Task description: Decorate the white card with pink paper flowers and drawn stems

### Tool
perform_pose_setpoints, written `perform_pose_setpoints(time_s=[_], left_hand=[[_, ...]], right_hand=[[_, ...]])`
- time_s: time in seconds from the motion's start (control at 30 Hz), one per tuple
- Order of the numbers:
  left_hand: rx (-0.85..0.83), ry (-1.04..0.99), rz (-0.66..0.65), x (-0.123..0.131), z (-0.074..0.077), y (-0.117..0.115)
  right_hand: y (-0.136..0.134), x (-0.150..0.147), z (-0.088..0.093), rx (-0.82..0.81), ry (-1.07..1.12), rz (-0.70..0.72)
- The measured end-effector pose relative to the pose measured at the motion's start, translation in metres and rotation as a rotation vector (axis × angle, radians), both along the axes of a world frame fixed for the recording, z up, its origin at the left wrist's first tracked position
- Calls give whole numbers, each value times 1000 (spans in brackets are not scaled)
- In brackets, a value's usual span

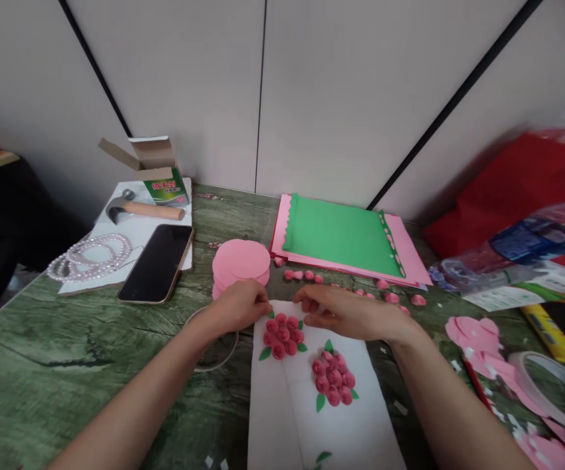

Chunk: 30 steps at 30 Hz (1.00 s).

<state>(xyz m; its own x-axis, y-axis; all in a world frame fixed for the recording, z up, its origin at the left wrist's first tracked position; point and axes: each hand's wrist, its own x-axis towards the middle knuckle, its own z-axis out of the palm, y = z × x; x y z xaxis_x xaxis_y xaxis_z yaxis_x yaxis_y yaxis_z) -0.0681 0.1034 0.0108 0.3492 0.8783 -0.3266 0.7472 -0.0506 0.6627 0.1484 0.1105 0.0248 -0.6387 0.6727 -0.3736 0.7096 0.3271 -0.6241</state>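
Observation:
A white card (311,418) lies on the green table in front of me. On it sit two clusters of small pink paper roses with green leaves: one cluster (283,335) near its top edge, the other (334,380) lower right. My left hand (238,307) rests at the card's top left corner, fingers curled together beside the upper cluster. My right hand (345,313) lies flat along the card's top edge, fingers pointing left toward the left hand. What the left fingers pinch is hidden.
A stack of pink paper circles (241,261) lies just beyond my hands, with loose pink rosebuds (304,275). Green and pink sheets (343,238) lie behind. A phone (157,263), pearl strings (91,256), hammer (142,209) and box (159,173) are left; tape roll (551,388) and pink scraps right.

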Motion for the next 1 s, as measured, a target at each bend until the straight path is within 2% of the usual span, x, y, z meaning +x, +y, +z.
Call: perform_pose_setpoints(time_s=[0.5,0.73,1.0], left_hand=[[39,120,26,7,2,-4],[30,122,47,6,-4,0],[14,81,57,2,-4,2]], right_hand=[[-2,-3,-1,40,-21,10],[0,0,-5,51,9,6],[-2,-6,2,57,-25,19]])
